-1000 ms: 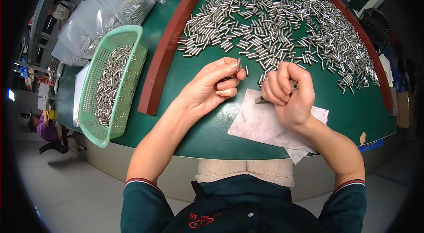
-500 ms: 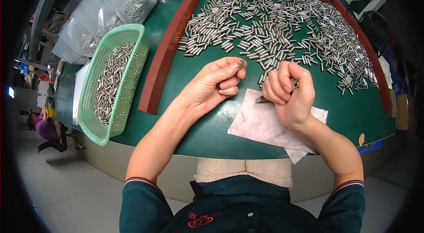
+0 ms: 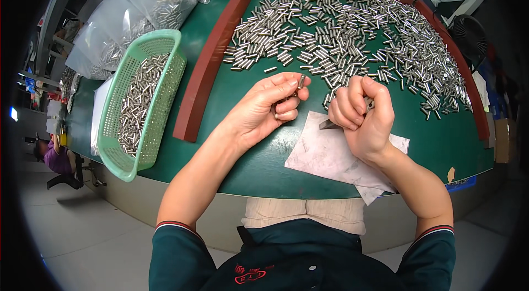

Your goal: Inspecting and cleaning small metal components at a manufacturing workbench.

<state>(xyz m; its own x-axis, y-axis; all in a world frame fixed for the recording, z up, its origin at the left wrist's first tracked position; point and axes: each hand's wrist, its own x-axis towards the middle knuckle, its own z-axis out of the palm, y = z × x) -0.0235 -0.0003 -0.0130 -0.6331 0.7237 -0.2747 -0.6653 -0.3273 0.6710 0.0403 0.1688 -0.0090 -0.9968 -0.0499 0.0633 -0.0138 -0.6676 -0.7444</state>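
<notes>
My left hand (image 3: 267,106) is closed, pinching a short shiny metal pin (image 3: 301,81) upright between thumb and forefinger. More metal seems to lie under its curled fingers, but I cannot make out how much. My right hand (image 3: 363,117) is curled into a fist around a flat grey metal tool (image 3: 329,124), whose end pokes out below the fingers; the rest is hidden. Beyond both hands spreads a wide layer of metal pins (image 3: 330,43) on the green table. One loose pin (image 3: 270,70) lies apart, just beyond my left hand.
Left of the red-brown wooden border (image 3: 206,70) stands a green plastic basket (image 3: 179,73) of pins. A stained white cloth (image 3: 319,153) lies under my right hand. Clear bags (image 3: 124,7) of metal parts line the back left. A black fan (image 3: 468,34) stands at right.
A single pin now lies on the table beyond my left hand, where none showed before. The pin in my left fingertips stands out more. My right hand has hardly moved.
</notes>
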